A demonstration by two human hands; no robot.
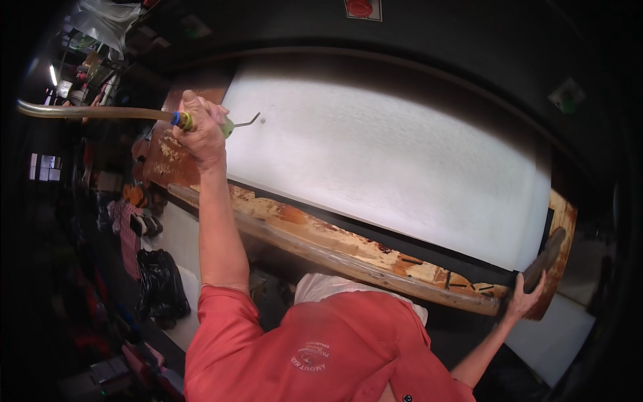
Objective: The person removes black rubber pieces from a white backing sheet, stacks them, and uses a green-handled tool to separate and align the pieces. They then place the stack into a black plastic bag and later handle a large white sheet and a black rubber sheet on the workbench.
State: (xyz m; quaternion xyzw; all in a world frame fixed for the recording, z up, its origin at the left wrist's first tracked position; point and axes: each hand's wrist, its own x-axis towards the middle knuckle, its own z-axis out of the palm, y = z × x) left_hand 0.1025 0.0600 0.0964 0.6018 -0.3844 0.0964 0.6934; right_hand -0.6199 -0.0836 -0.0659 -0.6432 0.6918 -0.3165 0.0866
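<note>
My left hand is closed around a green air blow gun, whose thin bent nozzle points right over a white sheet-like surface. A clear hose joins the gun at a blue and yellow fitting and runs off to the left. Just past the nozzle tip, a small round spot shows on the white surface. At the right end of the bench, my right hand grips the lower end of a long dark flat piece. Its exact kind I cannot make out.
A worn wooden bench edge with peeling brown finish runs along the near side. Dark machine housing rises behind, bearing a red button and a green one. A black plastic bag lies at left.
</note>
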